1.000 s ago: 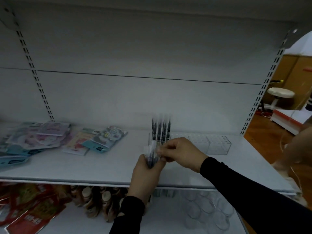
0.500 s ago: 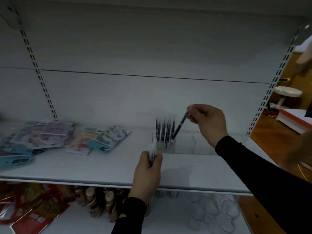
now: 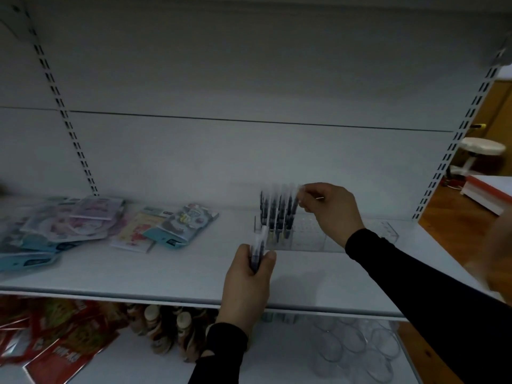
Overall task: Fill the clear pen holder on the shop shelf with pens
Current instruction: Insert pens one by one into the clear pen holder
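Pen going down into the rack

The right hand (image 3: pixel 329 209), half a second ago holding its pen (image 3: pixel 294 207) slanted, now pinches it nearly upright over the clear pen holder (image 3: pixel 304 239) at 1 o'clock on the shelf (image 3: pixel 166 270). The left hand (image 3: pixel 246 275) grips the spare pens (image 3: pixel 257 252). Slim dark barrels, frosted caps, glossy gridded plastic.

I see the clear pen holder (image 3: pixel 318 239) lying flat toward the back of the white shelf (image 3: pixel 166 261), dark pens (image 3: pixel 277 214) standing upright in its left end, its right part unfilled, and a small bundle of pens (image 3: pixel 256 252) held upright just before it.
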